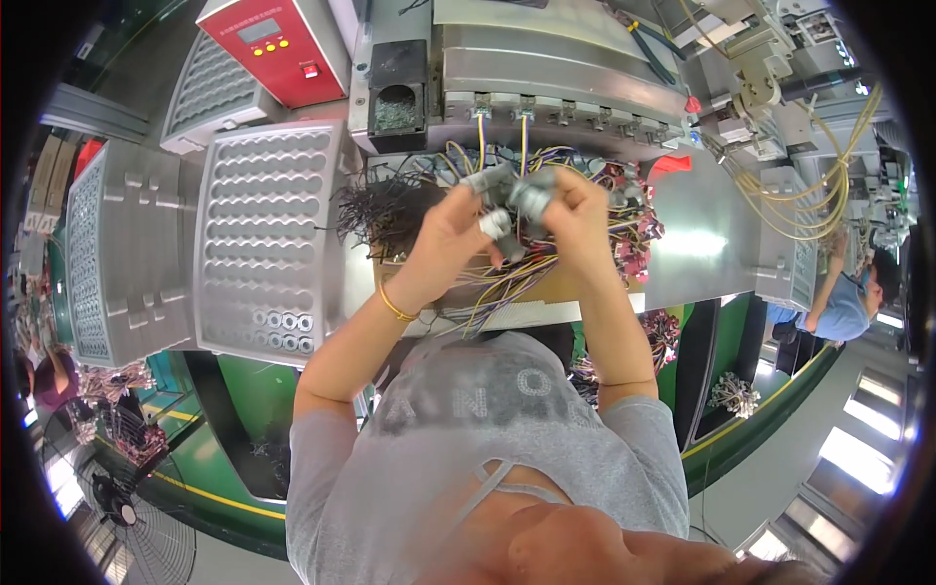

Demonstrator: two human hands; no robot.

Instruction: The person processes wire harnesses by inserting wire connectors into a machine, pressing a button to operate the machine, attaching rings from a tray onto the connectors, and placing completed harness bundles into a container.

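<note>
My left hand (456, 232) and my right hand (575, 210) are close together over a pile of wires (507, 278) on the bench. Grey and white coverings wrap several fingertips on both hands. The left fingers are bent toward the thumb; the right fingers are pinched and blurred by motion. What sits between the fingertips is too small and smeared to make out. Just beyond, two yellow wires (525, 136) run down from a row of small metal fixtures (565, 115). Black wire ends (385, 210) bunch at the left of the pile, and dark red connectors (639, 234) at its right.
A grey tray with rows of round hollows (263, 234) stands left of the wires. Behind it is a red control box (278, 49). Pliers (648, 44) lie on top of the machine. Yellow cables (819, 195) hang at the right, where another person (843, 297) sits.
</note>
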